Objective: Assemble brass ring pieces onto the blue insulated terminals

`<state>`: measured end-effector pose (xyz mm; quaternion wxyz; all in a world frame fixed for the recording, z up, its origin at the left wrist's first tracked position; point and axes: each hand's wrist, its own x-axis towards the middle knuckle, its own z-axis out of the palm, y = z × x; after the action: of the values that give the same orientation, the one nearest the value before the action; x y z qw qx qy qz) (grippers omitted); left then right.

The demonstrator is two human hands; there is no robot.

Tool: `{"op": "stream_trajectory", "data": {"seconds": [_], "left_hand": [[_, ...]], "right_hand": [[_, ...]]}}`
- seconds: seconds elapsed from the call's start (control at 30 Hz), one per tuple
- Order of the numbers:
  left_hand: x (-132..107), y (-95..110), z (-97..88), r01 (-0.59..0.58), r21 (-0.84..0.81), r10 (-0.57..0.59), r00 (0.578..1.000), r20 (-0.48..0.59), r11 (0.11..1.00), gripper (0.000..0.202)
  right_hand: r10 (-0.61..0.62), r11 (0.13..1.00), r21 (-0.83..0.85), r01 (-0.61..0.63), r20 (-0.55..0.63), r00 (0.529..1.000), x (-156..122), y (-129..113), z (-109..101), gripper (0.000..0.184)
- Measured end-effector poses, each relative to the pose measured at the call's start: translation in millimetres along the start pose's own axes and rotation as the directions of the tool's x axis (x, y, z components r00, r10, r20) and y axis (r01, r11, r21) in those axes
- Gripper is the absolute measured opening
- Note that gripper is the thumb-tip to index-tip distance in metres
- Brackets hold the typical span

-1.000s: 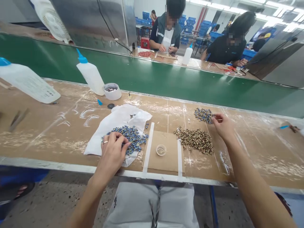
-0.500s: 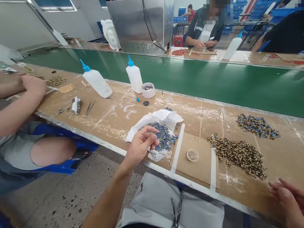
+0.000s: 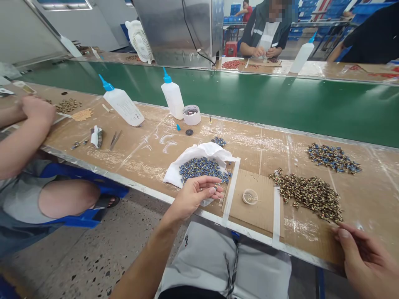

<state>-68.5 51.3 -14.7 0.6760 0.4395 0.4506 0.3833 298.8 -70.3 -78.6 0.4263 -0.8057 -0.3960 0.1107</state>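
My left hand (image 3: 199, 195) hovers over the near right edge of a white cloth (image 3: 173, 172) heaped with small blue pieces (image 3: 202, 167). Its thumb and fingers are drawn together; whatever sits between them is too small to name. At the right, my right hand (image 3: 363, 247) has its fingertips at the near tip of a pile of brown and cream pieces (image 3: 311, 195). Thumb and forefinger nearly meet there, and I cannot make out what they pinch. Between the hands, a small clear cup (image 3: 250, 197) with a thin stick in it stands on a cardboard pad (image 3: 258, 218).
A mixed blue and brown pile (image 3: 333, 158) lies at the back right. Two bottles, one leaning (image 3: 123, 106) and one upright (image 3: 173, 97), stand near a tape roll (image 3: 191, 115). Tweezers (image 3: 115, 140) lie at left, near another person's arm (image 3: 28, 137). A green belt (image 3: 249, 99) runs behind.
My left hand has moved right, from above the blue pieces toward the cardboard pad. My right hand has come left and in to the tip of the brown pile. The view has shifted slightly.
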Motion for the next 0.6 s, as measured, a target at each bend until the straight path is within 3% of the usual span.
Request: {"op": "stream_trajectory", "data": {"seconds": [0.13,0.27,0.43,0.6], "left_hand": [[-1,-2,4.6,-0.010,0.096,0.011,1.000,-0.004,0.995,0.034],[-3,-5,9.8,-0.053,0.137,0.044,0.996,0.073,0.989,0.029],[-7,-6,14.5,-0.076,0.130,0.060,0.991,0.122,0.989,0.022],[-6,-10,15.9,-0.023,0.084,0.013,0.993,0.114,0.996,0.021]], "right_hand": [[0.045,0.999,0.019,-0.045,-0.007,0.999,0,-1,0,0.027],[0.032,0.999,0.023,-0.032,-0.002,0.999,0,-2,0,0.027],[0.012,1.000,0.005,-0.012,0.003,1.000,2,0,1,0.026],[-0.004,1.000,-0.001,0.004,-0.003,1.000,3,4,1,0.027]]}}
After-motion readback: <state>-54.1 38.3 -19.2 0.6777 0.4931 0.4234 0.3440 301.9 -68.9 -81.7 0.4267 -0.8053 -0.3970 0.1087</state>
